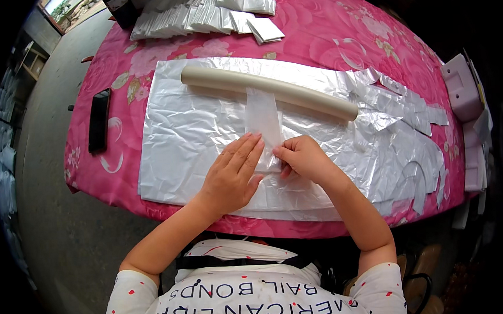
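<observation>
A narrow folded white plastic bag (262,116) lies in front of me, its far end against a long cream-coloured roller tube (268,89). My left hand (233,172) is open, fingers stretched out and close together, with its fingertips at the left edge of the folded bag. On the other side, my right hand (306,161) pinches the bag's near right edge between thumb and fingers. Beneath both hands spreads a stack of flat white plastic bags (178,149), with loose handle ends fanning out on the right. The tube rests across this stack.
A pink flowered tablecloth (313,19) covers the table. Rows of folded white bags (200,16) sit at the far left, beside a dark container (120,8). A black phone (99,120) lies at the left. Pale pink plastic containers (463,89) stand along the right edge.
</observation>
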`<move>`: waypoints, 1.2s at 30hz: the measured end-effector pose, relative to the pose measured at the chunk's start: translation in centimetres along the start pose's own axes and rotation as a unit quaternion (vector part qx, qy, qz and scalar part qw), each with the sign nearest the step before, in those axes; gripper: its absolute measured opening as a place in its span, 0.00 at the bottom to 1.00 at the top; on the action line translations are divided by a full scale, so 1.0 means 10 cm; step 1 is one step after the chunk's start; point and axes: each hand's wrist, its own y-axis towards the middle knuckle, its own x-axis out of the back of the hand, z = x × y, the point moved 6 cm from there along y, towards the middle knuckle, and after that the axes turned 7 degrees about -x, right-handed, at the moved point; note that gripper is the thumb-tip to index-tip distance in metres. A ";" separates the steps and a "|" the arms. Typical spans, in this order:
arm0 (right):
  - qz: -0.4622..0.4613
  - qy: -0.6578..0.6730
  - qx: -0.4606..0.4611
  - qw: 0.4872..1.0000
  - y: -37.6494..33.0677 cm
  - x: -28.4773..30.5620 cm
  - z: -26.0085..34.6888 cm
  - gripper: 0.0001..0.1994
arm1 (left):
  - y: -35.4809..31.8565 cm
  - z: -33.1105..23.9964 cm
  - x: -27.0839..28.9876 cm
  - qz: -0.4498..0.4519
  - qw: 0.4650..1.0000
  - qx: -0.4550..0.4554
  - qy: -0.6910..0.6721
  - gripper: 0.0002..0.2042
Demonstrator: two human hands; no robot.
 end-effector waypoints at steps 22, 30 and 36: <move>-0.250 -0.375 0.503 0.737 -0.42 -0.18 0.08 0.26 | 0.09 0.06 -0.27 0.083 0.985 0.039 0.148 0.24; -0.170 -0.378 0.482 0.772 -0.38 -0.17 0.10 0.24 | 0.04 -0.03 -0.12 0.081 0.986 0.009 0.146 0.19; -0.264 -0.428 0.541 0.674 -0.65 -0.31 -0.04 0.15 | -0.17 -0.27 0.00 0.081 0.993 0.017 0.085 0.17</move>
